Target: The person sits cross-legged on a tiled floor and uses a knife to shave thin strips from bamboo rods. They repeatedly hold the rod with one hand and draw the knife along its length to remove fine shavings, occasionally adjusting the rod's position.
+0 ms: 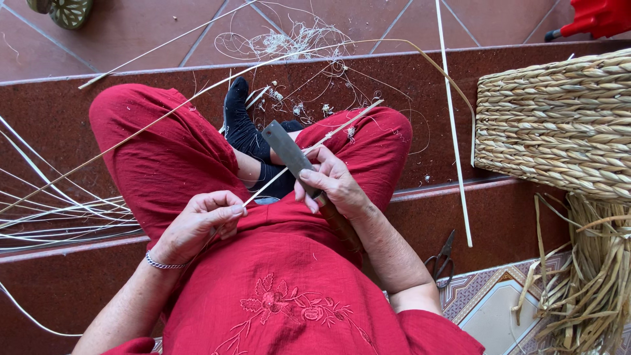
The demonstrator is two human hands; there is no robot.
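I sit on red stone steps in red clothes, looking down at my lap. My right hand (330, 183) grips a large knife (287, 150) with a grey blade that points up and left. My left hand (204, 220) pinches a thin pale cane strip (315, 146) near its lower end. The strip runs up to the right across the blade's edge and under my right thumb. A silver bracelet (162, 263) circles my left wrist. My feet in black socks (241, 128) rest on the step below.
A woven straw basket (559, 125) stands at the right, with a bundle of dry rush (591, 289) beneath it. Black scissors (442, 258) lie on the step by my right elbow. Long cane strips (59, 210) lie at the left, shavings (289, 43) on the floor above.
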